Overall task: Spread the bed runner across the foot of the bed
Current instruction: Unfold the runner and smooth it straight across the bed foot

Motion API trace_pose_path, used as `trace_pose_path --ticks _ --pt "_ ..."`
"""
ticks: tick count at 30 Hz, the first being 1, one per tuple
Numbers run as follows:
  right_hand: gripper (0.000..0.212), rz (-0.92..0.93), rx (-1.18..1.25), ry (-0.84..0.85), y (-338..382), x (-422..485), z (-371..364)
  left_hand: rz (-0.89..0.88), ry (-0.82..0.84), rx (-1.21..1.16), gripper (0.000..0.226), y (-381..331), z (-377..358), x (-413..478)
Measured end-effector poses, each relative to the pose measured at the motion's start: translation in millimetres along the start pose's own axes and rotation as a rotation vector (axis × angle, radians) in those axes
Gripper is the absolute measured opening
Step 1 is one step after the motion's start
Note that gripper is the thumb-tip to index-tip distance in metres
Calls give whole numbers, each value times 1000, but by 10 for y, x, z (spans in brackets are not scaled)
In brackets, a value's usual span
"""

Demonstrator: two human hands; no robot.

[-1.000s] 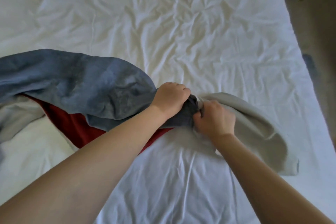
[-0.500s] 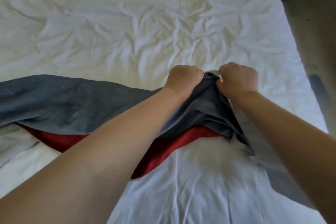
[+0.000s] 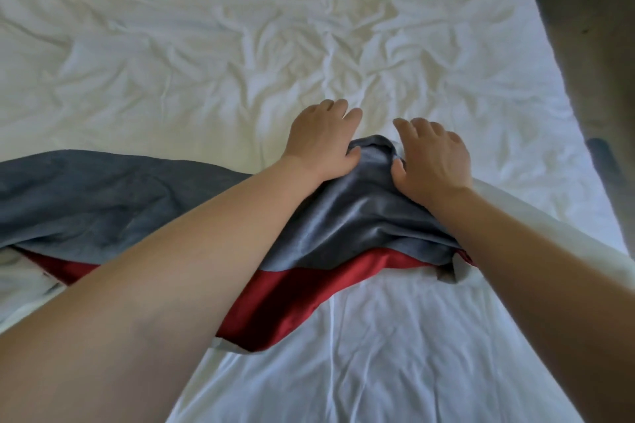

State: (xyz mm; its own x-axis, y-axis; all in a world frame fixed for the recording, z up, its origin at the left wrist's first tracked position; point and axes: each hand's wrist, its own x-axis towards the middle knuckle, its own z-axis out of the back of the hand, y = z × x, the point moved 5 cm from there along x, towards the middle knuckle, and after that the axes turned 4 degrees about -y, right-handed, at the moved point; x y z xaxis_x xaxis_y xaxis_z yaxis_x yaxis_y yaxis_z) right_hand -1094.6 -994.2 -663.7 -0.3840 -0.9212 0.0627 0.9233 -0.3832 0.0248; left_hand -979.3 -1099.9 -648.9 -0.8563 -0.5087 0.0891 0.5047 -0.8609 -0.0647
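Left hand (image 3: 321, 139): palm down, fingers straight and close together, laid over the far left side of a raised bunch of cloth; thumb against the fabric. Nothing is gripped.

Right hand (image 3: 431, 156): palm down, fingers straight and slightly spread, laid over the right side of the same bunch; thumb pressed to the cloth. Nothing is gripped. The two hands sit near each other, apart, with the peak of the bunch between them.

Bed runner (image 3: 103, 203): grey-blue upper face, red underside (image 3: 285, 302) showing along its near edge. It stretches from the left edge of the bed to about the middle, rumpled and unflattened, ending in the bunch under the hands. Both forearms cross above it.

Pale fold (image 3: 556, 230): whitish cloth running from under the right forearm toward the right edge of the bed; whether it belongs to the runner I cannot tell.

Bed (image 3: 240, 55): white sheet, heavily creased toward the far side, smoother at the near edge.

Floor (image 3: 598, 55): dull brown, beyond the right edge of the bed.
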Motion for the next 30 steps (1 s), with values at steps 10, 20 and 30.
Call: trace_pose_path --ticks 10,20,30 --pt "67 19 -61 56 469 -902 262 -64 -35 -86 46 -344 323 -841" --pt "61 -133 -90 193 891 -2158 127 -106 56 -162 29 -675 8 -2153" --pt "59 -40 -93 276 1046 -2214 -254 21 135 -123 39 -700 -445 -2509"
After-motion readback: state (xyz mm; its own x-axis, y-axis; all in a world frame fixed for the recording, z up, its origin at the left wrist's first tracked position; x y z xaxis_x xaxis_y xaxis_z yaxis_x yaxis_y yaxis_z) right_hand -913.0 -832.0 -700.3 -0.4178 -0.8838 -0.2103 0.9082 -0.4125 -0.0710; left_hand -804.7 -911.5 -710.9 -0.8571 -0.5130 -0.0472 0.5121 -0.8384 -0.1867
